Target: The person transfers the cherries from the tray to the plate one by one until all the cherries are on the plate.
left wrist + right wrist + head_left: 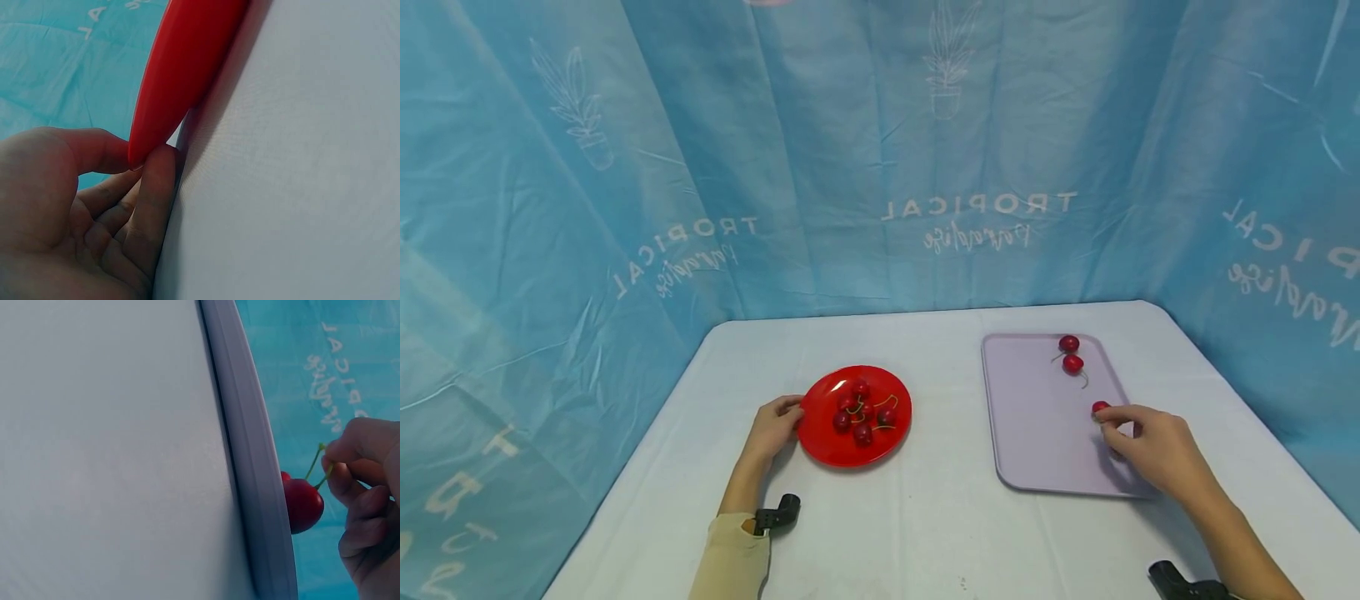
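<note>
My left hand (775, 427) grips the left rim of a red plate (827, 454), thumb above and a finger beneath, as the left wrist view shows. A small heap of red cherries (862, 434), some with green stems, lies on the plate. Over the right side of a pale purple tray (1037, 450), my right hand (1153, 446) pinches a cherry (304, 506) by its stem between thumb and fingertips. Two more cherries (1072, 364) rest near the tray's far right corner. In the right wrist view the tray's raised edge (250, 450) hides part of the pinched cherry.
A white cloth (940, 517) covers the table, with a stretch of it between plate and tray. Blue printed curtains (880, 150) hang behind the table and along both sides. Each wrist wears a black camera (778, 514).
</note>
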Motion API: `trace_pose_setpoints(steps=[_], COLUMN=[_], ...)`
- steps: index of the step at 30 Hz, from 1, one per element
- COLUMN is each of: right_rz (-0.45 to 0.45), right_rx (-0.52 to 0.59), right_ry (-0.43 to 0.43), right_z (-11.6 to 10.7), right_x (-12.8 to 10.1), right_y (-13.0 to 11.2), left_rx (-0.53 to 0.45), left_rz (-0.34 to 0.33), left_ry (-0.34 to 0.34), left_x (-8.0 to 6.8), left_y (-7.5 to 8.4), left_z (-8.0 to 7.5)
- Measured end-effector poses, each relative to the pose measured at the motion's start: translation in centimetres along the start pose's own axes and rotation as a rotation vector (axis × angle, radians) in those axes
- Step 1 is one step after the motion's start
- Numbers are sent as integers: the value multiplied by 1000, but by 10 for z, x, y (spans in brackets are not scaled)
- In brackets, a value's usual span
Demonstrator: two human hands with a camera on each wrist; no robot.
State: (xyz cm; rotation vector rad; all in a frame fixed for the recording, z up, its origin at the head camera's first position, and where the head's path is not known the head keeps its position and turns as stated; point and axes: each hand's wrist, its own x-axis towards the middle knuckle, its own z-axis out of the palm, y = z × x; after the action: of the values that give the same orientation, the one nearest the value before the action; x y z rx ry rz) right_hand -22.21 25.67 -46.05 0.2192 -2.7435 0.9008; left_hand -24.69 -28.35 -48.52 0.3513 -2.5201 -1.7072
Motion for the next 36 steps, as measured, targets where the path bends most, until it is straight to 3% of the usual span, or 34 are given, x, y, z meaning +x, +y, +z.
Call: trace_pose_setpoints(steps=[14,27,36], right_rz=[88,168,160], right_rx=[79,216,149], right_ry=[63,-4,6], right_z=[-2,2,5], right_x=[-1,2,1], right_y=[2,1,4], left_rx=[21,24,32], left_rz=[-2,2,7], left_ry=[10,9,16], left_x=[1,1,2], left_y=[-2,-1,-2], left_z=[0,0,1])
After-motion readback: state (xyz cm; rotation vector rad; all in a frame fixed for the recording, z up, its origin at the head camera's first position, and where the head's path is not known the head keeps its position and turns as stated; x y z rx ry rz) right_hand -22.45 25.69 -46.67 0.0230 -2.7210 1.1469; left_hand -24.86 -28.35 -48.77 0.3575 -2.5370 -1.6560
